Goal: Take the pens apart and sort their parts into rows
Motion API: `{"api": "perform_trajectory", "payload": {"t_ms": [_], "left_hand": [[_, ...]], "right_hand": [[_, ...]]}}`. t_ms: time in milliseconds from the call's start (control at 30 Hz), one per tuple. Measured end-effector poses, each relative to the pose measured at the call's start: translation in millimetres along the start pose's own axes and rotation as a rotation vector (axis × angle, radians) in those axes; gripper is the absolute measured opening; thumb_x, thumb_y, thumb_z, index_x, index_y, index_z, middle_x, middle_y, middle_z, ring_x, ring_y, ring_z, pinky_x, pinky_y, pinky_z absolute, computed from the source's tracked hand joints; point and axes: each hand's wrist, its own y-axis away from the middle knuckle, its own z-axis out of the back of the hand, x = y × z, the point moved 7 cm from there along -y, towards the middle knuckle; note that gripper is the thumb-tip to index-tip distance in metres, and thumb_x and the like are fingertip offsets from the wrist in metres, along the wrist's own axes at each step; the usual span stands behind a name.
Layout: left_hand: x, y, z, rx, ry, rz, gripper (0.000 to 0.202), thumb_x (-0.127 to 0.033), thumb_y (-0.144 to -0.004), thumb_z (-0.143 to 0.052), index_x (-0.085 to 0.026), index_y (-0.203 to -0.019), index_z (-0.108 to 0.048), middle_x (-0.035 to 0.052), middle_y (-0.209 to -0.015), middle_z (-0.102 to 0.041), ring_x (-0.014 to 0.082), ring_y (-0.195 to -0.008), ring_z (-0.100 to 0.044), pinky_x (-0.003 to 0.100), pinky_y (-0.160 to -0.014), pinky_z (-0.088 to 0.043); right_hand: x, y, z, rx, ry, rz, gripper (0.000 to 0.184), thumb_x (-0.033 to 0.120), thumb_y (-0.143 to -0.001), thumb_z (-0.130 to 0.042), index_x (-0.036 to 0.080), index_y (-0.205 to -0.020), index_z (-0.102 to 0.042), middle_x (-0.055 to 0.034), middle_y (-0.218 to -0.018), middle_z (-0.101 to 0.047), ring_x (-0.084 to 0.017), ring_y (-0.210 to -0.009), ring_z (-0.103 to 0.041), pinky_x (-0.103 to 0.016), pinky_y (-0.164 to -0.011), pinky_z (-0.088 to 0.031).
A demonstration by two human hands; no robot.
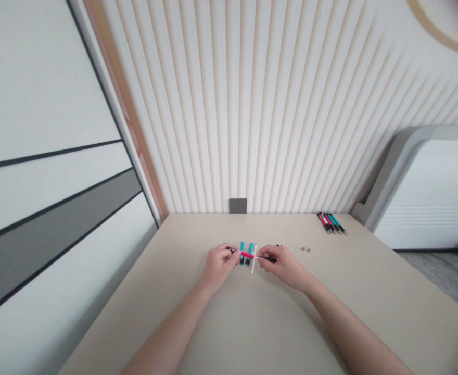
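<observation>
My left hand (218, 266) is closed around the black end of a red pen barrel (247, 255), held level above the table. Fingers of my right hand (279, 264) pinch a black pen tip section (268, 259). A thin whitish piece spans the short gap between the barrel and this section; whether it sits inside the barrel, I cannot tell. Beneath the held parts lie two blue pen barrels (251, 247) with black ends, partly covered by the red one. Beside them rest slim white sticks, like refills (253, 266). A small black piece (279, 245) shows just behind my right hand.
Several assembled pens (331, 223), red and blue with black ends, lie in a row at the table's back right. Small greyish bits (306, 249) lie right of my right hand. A dark socket (238, 205) is on the ribbed wall behind the beige table (244, 328).
</observation>
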Motion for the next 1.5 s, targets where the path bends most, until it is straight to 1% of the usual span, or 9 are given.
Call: {"api": "perform_trajectory", "payload": {"t_ms": [233,333,467,567,667,867,1133,1367,1500], "left_hand": [[8,0,6.7,-0.142,0.154,0.055,0.045,-0.035,-0.082,-0.064,-0.018,-0.046,-0.043,0.0071,-0.085,-0.067,0.0157,-0.071,-0.066,0.027,-0.067,-0.055],[10,0,7.9,-0.178,0.185,0.059,0.042,-0.034,-0.081,-0.065,-0.018,-0.050,-0.041,0.0085,-0.092,-0.065,0.0172,-0.079,-0.065,0.027,-0.068,-0.056],[11,0,7.6,-0.213,0.292,0.058,0.030,-0.029,-0.078,-0.068,-0.019,-0.067,-0.042,0.0047,-0.092,-0.062,0.0158,-0.087,-0.063,0.026,-0.073,-0.054],[12,-1,1.4,-0.136,0.365,0.073,0.024,-0.028,-0.079,-0.069,-0.020,-0.087,-0.048,0.0017,-0.090,-0.062,0.0139,-0.083,-0.063,0.027,-0.076,-0.053],[12,-1,-0.5,-0.063,0.255,0.093,0.033,-0.029,-0.079,-0.068,-0.019,-0.108,-0.055,0.0030,-0.092,-0.065,0.0155,-0.082,-0.064,0.027,-0.076,-0.052],[-3,1,-4.2,0.129,-0.102,-0.033,0.017,-0.035,-0.080,-0.068,-0.020,-0.084,-0.074,0.0044,-0.075,-0.070,0.0172,-0.070,-0.061,0.026,-0.068,-0.046],[5,4,-6.5,0.053,0.297,0.195,0.031,-0.042,-0.070,-0.076,-0.013,-0.078,-0.071,0.0008,-0.061,-0.063,0.0119,-0.056,-0.053,0.022,-0.054,-0.041],[1,3,-5.7,0.050,0.199,0.183,0.026,-0.039,-0.072,-0.075,-0.014,-0.074,-0.073,0.0010,-0.064,-0.065,0.0121,-0.059,-0.054,0.021,-0.056,-0.039],[-1,3,-3.7,0.028,0.258,0.210,0.027,-0.040,-0.072,-0.075,-0.013,-0.072,-0.071,0.0011,-0.060,-0.064,0.0122,-0.057,-0.053,0.021,-0.054,-0.038]], "right_hand": [[0,1,-1,-0.017,0.002,-0.001,0.012,0.026,-0.086,-0.055,0.018,-0.083,-0.063,0.0024,-0.063,-0.059,-0.011,-0.058,-0.054,-0.022,-0.057,-0.040],[-1,1,-7,0.007,-0.004,0.006,0.014,0.027,-0.088,-0.053,0.018,-0.084,-0.063,0.0017,-0.065,-0.062,-0.012,-0.058,-0.055,-0.023,-0.059,-0.041],[-4,0,-12,0.015,-0.026,0.004,0.014,0.027,-0.089,-0.052,0.018,-0.086,-0.062,0.0006,-0.068,-0.065,-0.012,-0.058,-0.055,-0.022,-0.058,-0.042],[-2,-1,-7,-0.019,-0.014,0.011,0.017,0.030,-0.089,-0.052,0.017,-0.086,-0.063,0.0000,-0.071,-0.065,-0.012,-0.060,-0.056,-0.022,-0.058,-0.042],[6,0,4,-0.077,0.034,0.037,0.023,0.036,-0.090,-0.052,0.017,-0.084,-0.064,-0.0005,-0.072,-0.064,-0.012,-0.064,-0.055,-0.023,-0.059,-0.041],[25,4,10,-0.061,0.236,0.161,0.017,0.029,-0.088,-0.055,0.021,-0.090,-0.069,-0.0023,-0.079,-0.068,-0.015,-0.068,-0.056,-0.026,-0.063,-0.041],[24,4,-3,-0.045,0.249,0.170,0.021,0.033,-0.093,-0.051,0.021,-0.094,-0.068,-0.0042,-0.083,-0.069,-0.016,-0.071,-0.060,-0.026,-0.065,-0.044],[16,1,1,-0.118,0.098,0.133,0.029,0.042,-0.094,-0.049,0.021,-0.092,-0.068,-0.0056,-0.087,-0.071,-0.018,-0.078,-0.063,-0.028,-0.071,-0.046],[5,1,-6,-0.075,-0.108,0.078,0.032,0.044,-0.092,-0.053,0.021,-0.112,-0.060,-0.0052,-0.087,-0.071,-0.016,-0.072,-0.061,-0.027,-0.063,-0.046]]}}
